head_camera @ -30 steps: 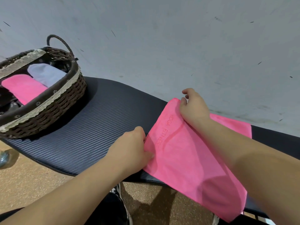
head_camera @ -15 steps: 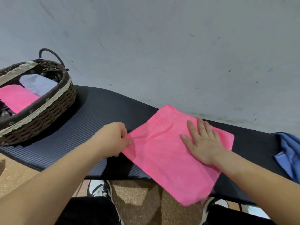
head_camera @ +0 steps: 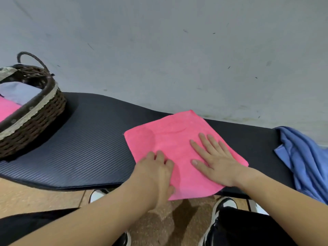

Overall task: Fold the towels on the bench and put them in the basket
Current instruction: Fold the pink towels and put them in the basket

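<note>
A pink towel (head_camera: 177,139) lies flat as a rough square on the black padded bench (head_camera: 88,148), its near corner hanging over the front edge. My right hand (head_camera: 214,160) presses flat on its right half, fingers straight and spread. My left hand (head_camera: 156,173) rests on the towel's near-left edge with fingers slightly bent and the thumb on top of the cloth. A crumpled blue towel (head_camera: 301,157) lies on the bench at the far right. The brown wicker basket (head_camera: 35,112) stands at the bench's left end and holds a folded pink towel (head_camera: 7,110) and a pale blue one (head_camera: 17,91).
A grey wall (head_camera: 177,59) runs right behind the bench. Bare bench surface lies between the basket and the pink towel. Below the front edge are the tan floor (head_camera: 26,197) and my black-and-white shoes (head_camera: 220,208).
The pink towel has been drawn further onto the bench and lies squarer. My right hand went from holding its far corner to pressing flat. My left hand moved from the left corner onto the near-left edge.
</note>
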Demonstrator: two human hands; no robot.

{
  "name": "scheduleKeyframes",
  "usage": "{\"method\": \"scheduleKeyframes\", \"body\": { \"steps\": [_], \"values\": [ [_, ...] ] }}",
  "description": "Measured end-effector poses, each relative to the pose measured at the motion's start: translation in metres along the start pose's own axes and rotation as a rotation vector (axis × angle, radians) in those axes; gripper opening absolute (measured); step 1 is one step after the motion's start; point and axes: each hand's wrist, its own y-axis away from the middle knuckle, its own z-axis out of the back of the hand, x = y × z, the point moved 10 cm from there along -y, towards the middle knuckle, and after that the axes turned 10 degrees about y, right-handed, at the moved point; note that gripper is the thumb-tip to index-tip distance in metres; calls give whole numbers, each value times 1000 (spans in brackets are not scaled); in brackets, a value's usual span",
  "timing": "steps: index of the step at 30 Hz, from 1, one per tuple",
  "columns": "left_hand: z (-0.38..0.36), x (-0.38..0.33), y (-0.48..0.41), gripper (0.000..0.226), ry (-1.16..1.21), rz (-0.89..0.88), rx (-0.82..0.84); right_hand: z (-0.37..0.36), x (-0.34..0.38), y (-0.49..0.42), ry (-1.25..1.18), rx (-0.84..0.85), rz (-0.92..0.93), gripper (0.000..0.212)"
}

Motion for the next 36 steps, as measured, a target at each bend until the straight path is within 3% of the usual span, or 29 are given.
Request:
{"method": "scheduleKeyframes", "body": {
  "steps": [3,6,8,11,13,17,23,27,31,36],
  "values": [
    [-7,13,-13,87,42,13,0,-11,-6,10,-68,39,-137,73],
    [-2,26,-26,84,82,-75,-78,-15,5,31,-72,63,-197,80],
    [7,29,-28,74,158,-127,-154,3,1,40,-96,-64,-209,76],
    [26,30,-27,64,210,-156,-292,39,-37,37,-273,-355,-257,49],
    [33,31,-25,56,253,-170,-344,45,-75,25,-457,-411,-374,35],
    [39,33,-25,34,260,-189,-419,39,-118,-2,-709,-405,-534,20],
    [40,39,-30,26,273,-189,-454,23,-143,-26,-864,-355,-683,35],
    [42,39,-28,21,294,-203,-454,17,-142,-33,-890,-332,-682,30],
    [38,35,-25,29,278,-227,-436,23,-148,-25,-965,-418,-696,9],
    [25,30,-20,60,243,-227,-356,19,-157,-18,-886,-468,-730,10]
  ]
}}
